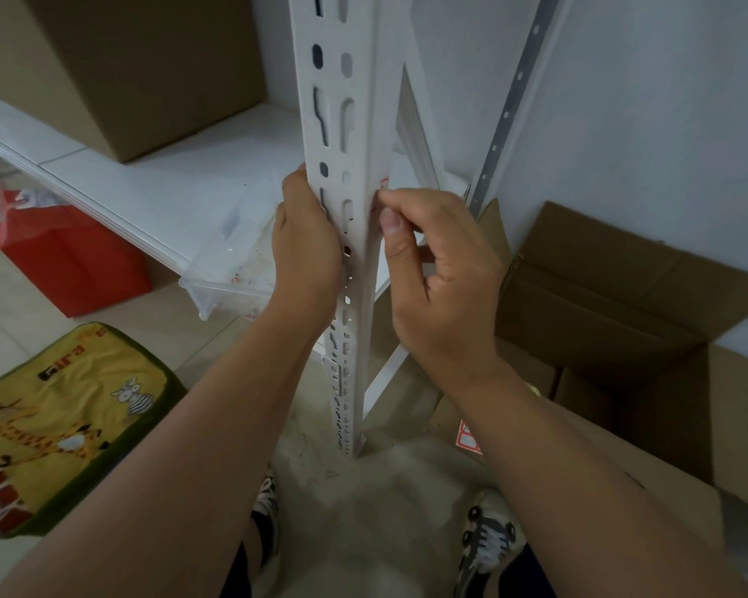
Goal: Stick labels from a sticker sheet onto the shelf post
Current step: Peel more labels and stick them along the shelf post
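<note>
White shelf post (pixel 355 135) between both hands; cardboard box (pixel 622 304) right, clear tray (pixel 230 269) left.

The left hand (pixel 305 248) is gripping the slotted face of the white shelf post (pixel 355 135), while the right hand (pixel 443 278) is pressing a red-edged label (pixel 383 183) against the post's right face with thumb and fingertips. A sticker sheet (pixel 467 438) is lying on the open cardboard box (pixel 614 321) at right, partly hidden behind the right forearm.
</note>
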Demonstrator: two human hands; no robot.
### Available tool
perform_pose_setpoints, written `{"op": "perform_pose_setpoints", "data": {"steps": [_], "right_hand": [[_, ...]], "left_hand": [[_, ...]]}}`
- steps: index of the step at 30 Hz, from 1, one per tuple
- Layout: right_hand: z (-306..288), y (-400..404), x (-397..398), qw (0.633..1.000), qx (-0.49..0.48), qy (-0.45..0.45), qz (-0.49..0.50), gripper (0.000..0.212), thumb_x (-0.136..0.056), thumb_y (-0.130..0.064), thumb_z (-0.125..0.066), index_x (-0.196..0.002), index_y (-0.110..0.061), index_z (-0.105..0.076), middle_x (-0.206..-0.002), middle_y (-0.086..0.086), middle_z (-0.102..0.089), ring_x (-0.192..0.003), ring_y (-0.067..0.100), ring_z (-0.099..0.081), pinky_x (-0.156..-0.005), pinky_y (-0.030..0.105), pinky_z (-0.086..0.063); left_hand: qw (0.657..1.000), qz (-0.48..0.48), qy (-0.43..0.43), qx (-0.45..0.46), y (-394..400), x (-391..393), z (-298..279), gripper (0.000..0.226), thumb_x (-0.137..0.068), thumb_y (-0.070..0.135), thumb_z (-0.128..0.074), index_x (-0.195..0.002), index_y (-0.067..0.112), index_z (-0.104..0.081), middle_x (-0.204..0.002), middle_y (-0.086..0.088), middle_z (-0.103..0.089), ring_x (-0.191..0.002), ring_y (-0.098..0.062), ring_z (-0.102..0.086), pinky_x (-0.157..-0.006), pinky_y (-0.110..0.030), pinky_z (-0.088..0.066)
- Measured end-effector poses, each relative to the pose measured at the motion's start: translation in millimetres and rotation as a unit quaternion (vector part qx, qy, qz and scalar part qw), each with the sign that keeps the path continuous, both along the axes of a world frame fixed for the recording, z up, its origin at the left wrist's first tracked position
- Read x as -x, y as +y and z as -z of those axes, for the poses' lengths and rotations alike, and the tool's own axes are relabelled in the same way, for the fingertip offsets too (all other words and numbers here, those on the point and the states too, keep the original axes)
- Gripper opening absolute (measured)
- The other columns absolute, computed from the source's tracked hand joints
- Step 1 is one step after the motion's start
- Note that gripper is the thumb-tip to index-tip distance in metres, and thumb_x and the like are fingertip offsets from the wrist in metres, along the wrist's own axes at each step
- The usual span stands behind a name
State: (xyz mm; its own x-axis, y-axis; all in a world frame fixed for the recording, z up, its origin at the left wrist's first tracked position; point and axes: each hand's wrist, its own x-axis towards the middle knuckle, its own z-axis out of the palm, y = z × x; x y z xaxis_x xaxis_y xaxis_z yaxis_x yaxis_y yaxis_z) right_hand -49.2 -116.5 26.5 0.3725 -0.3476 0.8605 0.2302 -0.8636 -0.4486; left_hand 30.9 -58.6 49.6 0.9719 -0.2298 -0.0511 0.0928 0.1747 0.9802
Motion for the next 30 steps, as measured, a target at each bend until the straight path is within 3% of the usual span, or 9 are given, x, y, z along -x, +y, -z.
{"op": "perform_pose_setpoints", "data": {"steps": [6,12,16,22,26,30], "right_hand": [[0,6,-1,1.0,0.011,-0.005,0.015,0.024,-0.092,-0.002,-0.058,-0.113,0.008,-0.064,-0.104,0.017,-0.069,-0.098,0.015,-0.061,-0.084,0.013,-0.049],[1,0,-2,0.996,0.074,-0.008,0.04,0.018,-0.093,-0.004,-0.058,-0.103,0.006,-0.069,-0.098,0.015,-0.07,-0.093,0.017,-0.063,-0.081,0.022,-0.053],[-3,-9,-3,0.993,0.113,-0.011,0.041,0.017,-0.094,-0.004,-0.058,-0.1,0.005,-0.07,-0.095,0.015,-0.071,-0.09,0.019,-0.064,-0.08,0.023,-0.053],[-3,-8,-6,0.995,0.096,-0.006,0.025,0.014,-0.092,-0.004,-0.059,-0.097,0.005,-0.068,-0.093,0.015,-0.069,-0.088,0.018,-0.061,-0.076,0.024,-0.054],[17,1,-8,0.993,0.103,0.06,0.009,0.008,-0.088,-0.004,-0.063,-0.087,0.003,-0.067,-0.091,0.017,-0.061,-0.081,0.023,-0.056,-0.066,0.035,-0.051],[20,10,-6,0.995,0.084,0.06,-0.003,0.008,-0.086,-0.003,-0.063,-0.084,0.004,-0.067,-0.087,0.017,-0.061,-0.081,0.017,-0.054,-0.068,0.019,-0.048]], "left_hand": [[1.0,0.014,-0.019,-0.002,1,-2,1,0.046,-0.104,0.031,-0.027,-0.067,0.026,-0.054,-0.052,0.013,-0.055,-0.062,-0.005,-0.056,-0.069,-0.025,-0.047],[1.0,0.014,-0.019,-0.006,2,-1,-1,0.044,-0.105,0.03,-0.027,-0.071,0.027,-0.054,-0.062,0.011,-0.059,-0.061,-0.001,-0.058,-0.067,-0.021,-0.047],[0.999,0.018,-0.028,-0.012,1,0,-1,0.044,-0.106,0.031,-0.024,-0.071,0.028,-0.052,-0.054,0.016,-0.057,-0.055,0.005,-0.058,-0.06,-0.015,-0.046],[0.999,0.018,-0.032,-0.011,2,1,0,0.045,-0.106,0.031,-0.023,-0.073,0.027,-0.052,-0.05,0.018,-0.058,-0.053,0.008,-0.058,-0.057,-0.012,-0.047],[0.999,0.01,-0.036,0.0,3,0,-2,0.046,-0.105,0.027,-0.027,-0.064,0.023,-0.047,-0.046,0.014,-0.053,-0.046,0.004,-0.051,-0.048,-0.01,-0.042],[0.999,0.021,-0.035,-0.008,5,-1,0,0.046,-0.105,0.027,-0.029,-0.063,0.024,-0.048,-0.046,0.015,-0.054,-0.046,0.004,-0.051,-0.05,-0.012,-0.044]]}}
